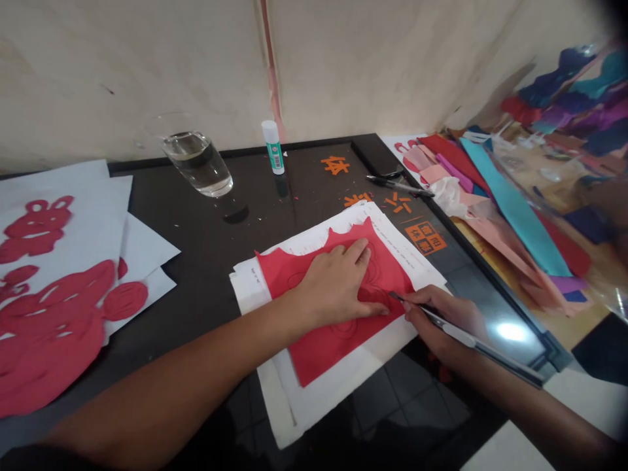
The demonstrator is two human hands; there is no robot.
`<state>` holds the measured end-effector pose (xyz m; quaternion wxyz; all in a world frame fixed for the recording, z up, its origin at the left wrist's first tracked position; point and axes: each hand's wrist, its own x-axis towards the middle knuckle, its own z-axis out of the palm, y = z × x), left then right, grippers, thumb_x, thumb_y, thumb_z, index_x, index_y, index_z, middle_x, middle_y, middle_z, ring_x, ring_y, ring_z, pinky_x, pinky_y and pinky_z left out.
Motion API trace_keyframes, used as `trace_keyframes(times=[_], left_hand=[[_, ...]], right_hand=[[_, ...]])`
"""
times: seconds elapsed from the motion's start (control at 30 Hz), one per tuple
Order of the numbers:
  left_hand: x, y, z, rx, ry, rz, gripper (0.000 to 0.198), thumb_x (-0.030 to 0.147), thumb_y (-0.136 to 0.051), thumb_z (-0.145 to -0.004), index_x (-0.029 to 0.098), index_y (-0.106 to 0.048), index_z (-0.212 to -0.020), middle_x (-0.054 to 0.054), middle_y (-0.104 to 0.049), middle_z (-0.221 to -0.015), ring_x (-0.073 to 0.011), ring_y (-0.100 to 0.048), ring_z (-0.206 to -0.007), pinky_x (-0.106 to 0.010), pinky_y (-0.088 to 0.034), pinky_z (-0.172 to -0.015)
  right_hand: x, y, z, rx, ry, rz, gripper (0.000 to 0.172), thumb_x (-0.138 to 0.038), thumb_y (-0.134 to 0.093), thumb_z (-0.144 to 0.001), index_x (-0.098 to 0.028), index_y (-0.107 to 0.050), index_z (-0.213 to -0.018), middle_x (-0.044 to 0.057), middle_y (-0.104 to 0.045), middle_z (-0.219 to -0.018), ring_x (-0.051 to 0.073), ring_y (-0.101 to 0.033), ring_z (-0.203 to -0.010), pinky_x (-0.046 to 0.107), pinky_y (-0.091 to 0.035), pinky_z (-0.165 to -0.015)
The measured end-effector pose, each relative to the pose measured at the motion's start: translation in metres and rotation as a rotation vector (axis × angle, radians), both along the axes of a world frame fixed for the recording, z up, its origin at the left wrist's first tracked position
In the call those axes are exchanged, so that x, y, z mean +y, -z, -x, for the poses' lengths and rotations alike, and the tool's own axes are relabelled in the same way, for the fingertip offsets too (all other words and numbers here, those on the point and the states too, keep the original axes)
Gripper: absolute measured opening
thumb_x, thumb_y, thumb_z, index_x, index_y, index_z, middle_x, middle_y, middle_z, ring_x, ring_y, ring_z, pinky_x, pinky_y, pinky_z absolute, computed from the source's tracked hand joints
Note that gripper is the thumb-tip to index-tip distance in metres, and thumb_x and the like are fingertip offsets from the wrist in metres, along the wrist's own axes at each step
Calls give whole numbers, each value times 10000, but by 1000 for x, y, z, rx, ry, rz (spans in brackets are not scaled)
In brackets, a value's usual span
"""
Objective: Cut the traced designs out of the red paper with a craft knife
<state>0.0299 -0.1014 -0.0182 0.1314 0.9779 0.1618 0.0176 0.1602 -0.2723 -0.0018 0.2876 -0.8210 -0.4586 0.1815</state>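
Note:
A red paper sheet (324, 340) with faint drawn lines lies on a stack of white paper (343, 386) on the black table. My left hand (338, 284) lies flat on the red sheet, fingers stretched out, pressing it down. My right hand (436, 320) is closed round a slim craft knife (471, 340). The knife's tip touches the red sheet just beside my left thumb.
A glass of water (199, 162) and a glue stick (273, 147) stand at the back. White sheets with red paper cutouts (53, 314) lie at the left. Orange cut characters (335, 165), a pen (400, 186), a dark phone (380, 157) and coloured paper scraps (510, 209) sit at the right.

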Motion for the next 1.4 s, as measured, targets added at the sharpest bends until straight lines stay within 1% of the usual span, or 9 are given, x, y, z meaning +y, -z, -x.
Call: trace_keyframes(times=[0.37,0.53,0.73,0.9,1.0,1.07,1.17,1.3,1.4], left_hand=[[1,1,1,-36,8,16,1010,830,-526,-733,96,-423,-1420,-169,-363,-1527,-360,-465,-1286,-409,-476,-946],[0,-1,1,-36,11,0,1003,830,-517,-739,77,-452,-1399,-167,-374,-1522,-351,-484,-1264,-383,-477,-942],[-1,-1,2,-24,12,-7,1008,806,-517,-759,68,-412,-1437,-172,-348,-1539,-364,-468,-1283,-414,-462,-975],[0,-8,3,1,10,63,1072,818,-535,-733,114,-298,-1506,-173,-254,-1583,-360,-396,-1362,-431,-420,-1038],[1,-21,10,-2,57,65,989,728,-580,-787,148,-263,-1522,-152,-211,-1602,-320,-373,-1392,-399,-403,-1063],[-2,-30,20,-4,80,-2,771,579,-583,-876,144,-369,-1475,-141,-282,-1579,-302,-410,-1366,-401,-410,-1055],[-17,-37,42,-36,90,-118,427,405,-514,-956,147,-587,-1288,-124,-483,-1455,-292,-510,-1252,-436,-430,-1017],[-51,-26,68,-145,59,-179,376,398,-408,-1002,177,-665,-1165,-79,-587,-1358,-269,-547,-1188,-431,-439,-994],[-68,-9,76,-168,42,-185,424,444,-405,-1001,164,-640,-1216,-82,-548,-1408,-275,-480,-1289,-449,-393,-1064]], right_hand=[[-7,4,15,-67,55,-122,112,-267,-595,-836,-217,-624,-739,-14,-657,-615,149,-607,-545,253,-465,-531],[-13,5,24,-12,113,-123,130,-274,-601,-837,-210,-618,-725,-14,-640,-606,142,-578,-541,246,-439,-516],[-16,3,32,14,110,-185,124,-268,-591,-809,-215,-613,-698,-35,-583,-533,129,-527,-467,238,-418,-461],[-26,-3,11,-1,75,-160,109,-305,-621,-839,-224,-694,-835,-5,-704,-669,175,-658,-585,268,-507,-535],[-35,-8,-16,-78,-35,-242,123,-323,-660,-847,-238,-724,-909,15,-743,-776,197,-699,-677,297,-545,-607],[-39,-11,-34,-124,-167,-297,109,-282,-679,-848,-254,-727,-941,17,-753,-845,198,-711,-729,306,-557,-652],[-37,-17,-51,-143,-394,-360,157,-217,-696,-842,-275,-716,-987,18,-756,-933,197,-723,-801,313,-576,-715],[-25,-20,-53,-169,-610,-409,224,-164,-695,-831,-286,-716,-1018,7,-759,-918,188,-732,-812,296,-592,-727],[-14,-16,-47,-183,-612,-400,190,-185,-679,-844,-281,-721,-1002,-6,-760,-867,175,-731,-734,282,-592,-668]])
